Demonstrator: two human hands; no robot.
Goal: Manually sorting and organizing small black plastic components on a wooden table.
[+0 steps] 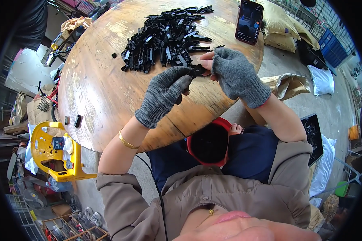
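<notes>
Both my hands wear grey knitted gloves and meet over the near side of a round wooden table (92, 88). My left hand (165, 90) pinches a small black plastic part (197, 71) between thumb and fingers. From the other side, my right hand (233, 72), its fingertips bare, grips the right end of the same part. Just beyond my hands lies a large heap of similar black plastic parts (161, 38). Two loose black pieces (78, 121) rest near the table's left edge. The exact shape of the held part is partly covered by my fingers.
A phone (249, 22) stands upright at the table's right edge. Below the table, between my legs, is a red bucket (190, 150) with a dark inside. A yellow plastic chair (74, 160) stands at left. Filled sacks (279, 24) and an open paper bag (287, 85) are at right.
</notes>
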